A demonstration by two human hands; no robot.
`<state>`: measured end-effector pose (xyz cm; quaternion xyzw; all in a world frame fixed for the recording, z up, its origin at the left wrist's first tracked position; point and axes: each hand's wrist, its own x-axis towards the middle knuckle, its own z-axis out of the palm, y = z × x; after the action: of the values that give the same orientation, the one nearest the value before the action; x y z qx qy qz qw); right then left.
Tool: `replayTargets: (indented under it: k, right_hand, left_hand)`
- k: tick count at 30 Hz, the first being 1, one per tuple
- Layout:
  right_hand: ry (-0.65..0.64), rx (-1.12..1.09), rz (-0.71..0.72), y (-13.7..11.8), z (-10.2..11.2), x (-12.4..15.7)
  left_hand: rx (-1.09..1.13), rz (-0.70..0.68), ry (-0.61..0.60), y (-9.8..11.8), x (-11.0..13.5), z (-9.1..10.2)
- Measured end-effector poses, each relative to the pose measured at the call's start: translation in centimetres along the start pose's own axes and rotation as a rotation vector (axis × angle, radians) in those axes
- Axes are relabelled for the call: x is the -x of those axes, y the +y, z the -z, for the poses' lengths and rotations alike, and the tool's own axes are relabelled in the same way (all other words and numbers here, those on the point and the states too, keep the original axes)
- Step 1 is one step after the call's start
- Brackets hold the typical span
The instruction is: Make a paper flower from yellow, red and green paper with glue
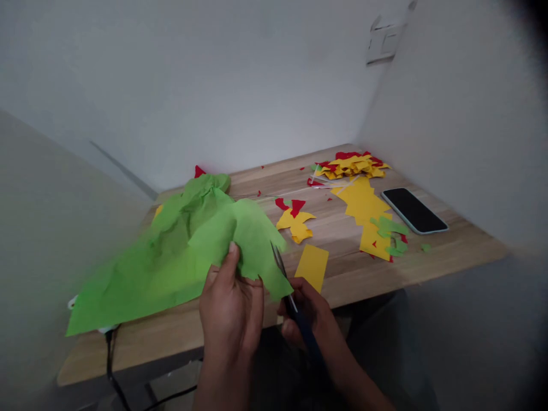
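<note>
A large crumpled sheet of green paper (141, 268) spreads over the left side of the table. My left hand (231, 308) grips its right part, thumb on top and fingers beneath. In my right hand (314, 311) is a pair of scissors (302, 325) with dark handles, fingers wrapped round them. The metal blades point up and away, at the sheet's right edge; a flap of green lies across part of them. Just beyond the scissors rests a yellow paper rectangle (313, 265). Farther back is a yellow cut-out shape (297, 224) with red scraps (297, 206) on it.
Several yellow paper pieces (362, 200) lie at the right, below a pile of crumpled yellow and red paper (353, 165). A phone (414, 211) lies near the table's (462, 245) right side. Green scraps (391, 225) sit beside it. A black cable (109, 359) hangs at the front left.
</note>
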<state>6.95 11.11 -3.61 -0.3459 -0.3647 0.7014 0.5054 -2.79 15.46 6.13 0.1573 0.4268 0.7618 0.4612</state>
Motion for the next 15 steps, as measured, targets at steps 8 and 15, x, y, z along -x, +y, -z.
replayTargets:
  k: [8, 15]
  right_hand:
    - [-0.089, 0.051, 0.06, -1.0, 0.1, 0.0]
    - [-0.051, 0.083, 0.124, -1.7, 0.0, 0.1]
  left_hand:
    - [-0.07, 0.06, -0.024, 0.1, 0.2, 0.6]
    - [-0.118, 0.089, -0.112, -0.2, 0.9, 1.1]
